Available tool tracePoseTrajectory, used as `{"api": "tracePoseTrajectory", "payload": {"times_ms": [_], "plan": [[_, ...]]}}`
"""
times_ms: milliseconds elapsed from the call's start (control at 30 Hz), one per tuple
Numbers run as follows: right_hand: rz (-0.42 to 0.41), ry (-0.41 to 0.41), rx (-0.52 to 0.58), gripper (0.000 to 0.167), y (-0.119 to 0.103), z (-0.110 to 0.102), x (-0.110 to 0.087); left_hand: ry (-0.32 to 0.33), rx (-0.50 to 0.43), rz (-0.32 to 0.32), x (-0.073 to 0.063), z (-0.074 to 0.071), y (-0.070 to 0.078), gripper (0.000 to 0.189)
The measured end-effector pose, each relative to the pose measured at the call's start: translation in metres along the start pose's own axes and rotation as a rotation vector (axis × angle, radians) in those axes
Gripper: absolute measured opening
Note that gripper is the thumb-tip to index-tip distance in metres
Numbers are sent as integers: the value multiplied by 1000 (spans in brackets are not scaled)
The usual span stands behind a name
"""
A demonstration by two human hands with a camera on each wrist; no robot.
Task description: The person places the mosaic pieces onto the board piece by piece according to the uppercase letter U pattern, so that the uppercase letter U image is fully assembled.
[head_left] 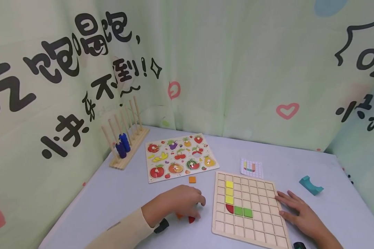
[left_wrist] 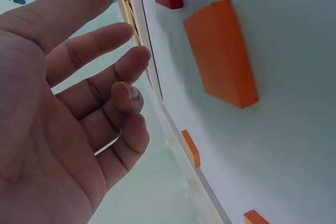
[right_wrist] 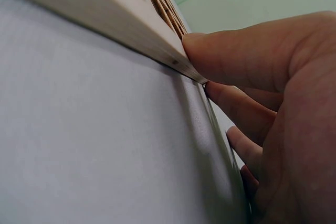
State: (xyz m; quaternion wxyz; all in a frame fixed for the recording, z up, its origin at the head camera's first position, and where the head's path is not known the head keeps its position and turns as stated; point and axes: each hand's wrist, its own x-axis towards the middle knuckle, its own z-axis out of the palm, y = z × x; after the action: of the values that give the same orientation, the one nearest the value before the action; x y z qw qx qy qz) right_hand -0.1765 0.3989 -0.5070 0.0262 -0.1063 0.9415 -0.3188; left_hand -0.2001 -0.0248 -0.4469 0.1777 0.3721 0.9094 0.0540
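Note:
My left hand [head_left: 186, 200] hangs above the table left of the gridded wooden board [head_left: 241, 232], with loosely bent fingers and nothing in its grasp. Near its fingertips lies a red piece [head_left: 191, 219], with an orange block [left_wrist: 220, 56] beside it, partly hidden by the hand in the head view. On the board, yellow squares [head_left: 229, 191] form a column, a red quarter-round [head_left: 229, 208] sits below them, and two green squares [head_left: 243, 211] continue to the right. The thumb and fingers of my right hand [head_left: 303, 216] touch the board's right edge.
Behind the board lies a pattern card [head_left: 251, 168]. A fruit puzzle [head_left: 180, 155] is at the back, an orange square [head_left: 192, 180] in front of it. A peg rack [head_left: 124, 157] with blue pieces stands back left. At right is a teal arched block [head_left: 311, 185].

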Motion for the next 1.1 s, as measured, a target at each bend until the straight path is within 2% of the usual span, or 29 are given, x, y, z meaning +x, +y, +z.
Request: {"api": "tracePoseTrajectory", "payload": {"times_ms": [300, 467, 600, 833, 1100], "plan": [[-27, 1, -3, 56, 1, -1, 1, -26, 5, -28, -14, 9, 0, 47], [-4, -2, -2, 58, 2, -1, -3, -31, 5, -35, -17, 11, 1, 38], [-18, 2, -1, 57, 2, -1, -3, -32, 13, -37, -18, 13, 1, 31], [-26, 11, -5, 56, 0, 0, -1, -17, 56, 4, -18, 14, 2, 23], [-7, 4, -14, 57, 0, 1, -1, 24, 71, 32, -19, 13, 1, 25]]}}
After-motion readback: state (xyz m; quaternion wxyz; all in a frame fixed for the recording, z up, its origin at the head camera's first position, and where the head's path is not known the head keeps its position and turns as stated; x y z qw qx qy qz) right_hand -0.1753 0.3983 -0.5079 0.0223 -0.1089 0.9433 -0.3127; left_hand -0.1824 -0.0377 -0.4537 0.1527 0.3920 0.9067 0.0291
